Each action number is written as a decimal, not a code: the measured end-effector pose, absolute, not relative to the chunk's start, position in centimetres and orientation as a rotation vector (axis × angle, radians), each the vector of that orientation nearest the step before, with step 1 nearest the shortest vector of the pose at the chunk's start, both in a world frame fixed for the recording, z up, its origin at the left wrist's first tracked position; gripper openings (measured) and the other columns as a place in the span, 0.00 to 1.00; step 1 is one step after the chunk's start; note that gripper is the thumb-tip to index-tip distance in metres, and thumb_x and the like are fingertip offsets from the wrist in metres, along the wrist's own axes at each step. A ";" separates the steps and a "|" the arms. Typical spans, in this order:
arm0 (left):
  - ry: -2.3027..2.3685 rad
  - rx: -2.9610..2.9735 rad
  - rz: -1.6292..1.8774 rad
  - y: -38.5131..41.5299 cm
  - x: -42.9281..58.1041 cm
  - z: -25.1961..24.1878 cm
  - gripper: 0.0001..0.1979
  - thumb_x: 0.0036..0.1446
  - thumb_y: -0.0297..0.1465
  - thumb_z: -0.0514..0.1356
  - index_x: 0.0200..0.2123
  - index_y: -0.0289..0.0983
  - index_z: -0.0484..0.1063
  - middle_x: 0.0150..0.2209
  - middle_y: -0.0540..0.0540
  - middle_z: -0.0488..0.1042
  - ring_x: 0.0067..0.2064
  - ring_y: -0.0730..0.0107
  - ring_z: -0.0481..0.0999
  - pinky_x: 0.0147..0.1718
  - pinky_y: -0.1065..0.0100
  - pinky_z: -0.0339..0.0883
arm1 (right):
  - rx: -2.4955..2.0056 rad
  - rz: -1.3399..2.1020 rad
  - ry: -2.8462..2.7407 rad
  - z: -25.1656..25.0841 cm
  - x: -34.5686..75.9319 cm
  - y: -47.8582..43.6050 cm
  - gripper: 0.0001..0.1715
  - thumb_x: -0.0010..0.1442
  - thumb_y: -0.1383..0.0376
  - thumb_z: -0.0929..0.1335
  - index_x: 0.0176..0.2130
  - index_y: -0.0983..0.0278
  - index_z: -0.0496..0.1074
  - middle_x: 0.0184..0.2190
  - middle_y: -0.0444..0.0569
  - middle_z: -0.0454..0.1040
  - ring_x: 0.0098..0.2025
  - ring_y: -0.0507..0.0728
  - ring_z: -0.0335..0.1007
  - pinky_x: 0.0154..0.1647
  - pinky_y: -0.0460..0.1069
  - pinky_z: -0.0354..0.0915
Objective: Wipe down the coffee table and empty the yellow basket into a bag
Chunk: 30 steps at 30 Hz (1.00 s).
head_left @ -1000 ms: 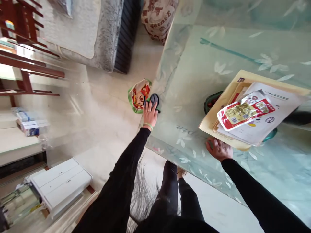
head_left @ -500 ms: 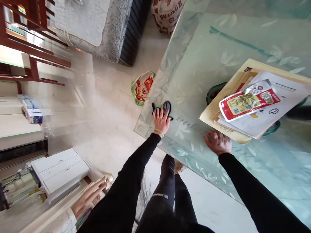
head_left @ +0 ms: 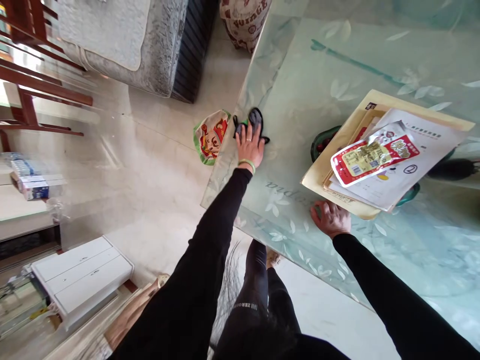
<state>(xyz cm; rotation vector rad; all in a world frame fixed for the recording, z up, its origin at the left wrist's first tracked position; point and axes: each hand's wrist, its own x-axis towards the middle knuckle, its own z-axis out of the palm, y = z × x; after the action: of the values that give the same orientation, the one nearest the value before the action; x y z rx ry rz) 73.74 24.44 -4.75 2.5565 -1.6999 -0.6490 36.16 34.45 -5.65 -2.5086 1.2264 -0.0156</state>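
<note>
white drawer unit (head_left: 80, 272): far left on the floor, well apart from the work.
printed bag (head_left: 210, 135): on the floor just beside the table's left edge, close to the cloth.
left hand (head_left: 249, 145): i see it laid flat, fingers spread, palm pressing the cloth down on the glass; a green bangle (head_left: 246, 164) sits at the wrist.
cloth (head_left: 250, 120): dark with a bit of green, under the fingertips and sticking out past them, on the table near its left edge and level with the printed bag.
what changed: a second ago the cloth is at that same edge by the bag; half a second ago it is drawn back towards me, next to the lettering in the glass; now it is pushed out again, clear of the lettering. i read that as one back-and-forth stroke, so this left strip of the glass table (head_left: 337, 60) is getting covered while the rest is untouched.
green bowl (head_left: 321, 142): partly hidden under the paper stack.
right hand (head_left: 330, 218): knuckles up on the glass at the near corner of the stack, same spot as before; fingers curl under, and i cannot tell whether they grip anything.
paper stack (head_left: 350, 170): yellow folder and sheets, resting over the bowl.
red packet (head_left: 375, 155): lies on top of the sheets.
</note>
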 end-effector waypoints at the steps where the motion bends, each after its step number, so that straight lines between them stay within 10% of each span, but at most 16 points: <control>1: -1.730 2.527 -0.679 26.3 72.2 -4.3 0.31 0.72 0.35 0.52 0.75 0.37 0.60 0.79 0.40 0.52 0.80 0.47 0.45 0.78 0.40 0.34 | -2.490 0.003 1.230 -5.7 36.2 34.4 0.12 0.65 0.57 0.69 0.38 0.63 0.77 0.32 0.54 0.78 0.36 0.61 0.71 0.35 0.53 0.56; 8: -1.886 2.301 -0.925 40.9 63.8 -0.6 0.29 0.71 0.40 0.56 0.72 0.40 0.66 0.78 0.39 0.55 0.79 0.42 0.50 0.77 0.37 0.43 | -2.445 -0.020 1.254 -5.9 36.5 34.2 0.13 0.65 0.57 0.68 0.39 0.64 0.76 0.34 0.57 0.77 0.37 0.62 0.70 0.36 0.53 0.57; 14: -1.753 2.216 -0.867 43.4 66.9 1.7 0.27 0.75 0.36 0.47 0.73 0.43 0.61 0.75 0.40 0.63 0.74 0.61 0.63 0.72 0.53 0.61 | -2.398 0.029 1.258 -5.9 36.6 34.2 0.14 0.64 0.57 0.68 0.41 0.65 0.76 0.35 0.57 0.76 0.37 0.62 0.69 0.36 0.53 0.57; 19: -1.776 2.414 -0.802 39.3 68.5 1.4 0.39 0.60 0.38 0.71 0.71 0.37 0.64 0.69 0.32 0.69 0.71 0.43 0.66 0.70 0.46 0.62 | -2.409 0.028 1.258 -5.7 36.7 34.0 0.15 0.65 0.56 0.67 0.41 0.65 0.76 0.34 0.57 0.76 0.36 0.62 0.69 0.35 0.52 0.56; 24: -1.650 2.556 -1.072 36.0 69.4 1.8 0.10 0.60 0.30 0.71 0.44 0.38 0.80 0.42 0.39 0.81 0.46 0.51 0.81 0.47 0.56 0.76 | -2.389 0.027 1.275 -5.4 37.0 33.9 0.15 0.65 0.56 0.66 0.40 0.65 0.76 0.34 0.57 0.76 0.36 0.62 0.68 0.35 0.53 0.56; 30: -1.595 2.328 -0.423 35.2 73.4 7.5 0.07 0.63 0.28 0.67 0.44 0.42 0.78 0.53 0.41 0.77 0.55 0.58 0.77 0.56 0.60 0.73 | -2.353 0.037 1.270 -5.5 37.0 34.0 0.15 0.64 0.57 0.67 0.41 0.65 0.77 0.35 0.59 0.76 0.39 0.64 0.69 0.37 0.54 0.59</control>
<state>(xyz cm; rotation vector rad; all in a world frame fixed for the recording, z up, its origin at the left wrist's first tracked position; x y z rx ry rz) 73.39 35.23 7.55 2.3280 -1.5946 -0.4233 37.00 34.01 -5.51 -2.3525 1.2704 0.0375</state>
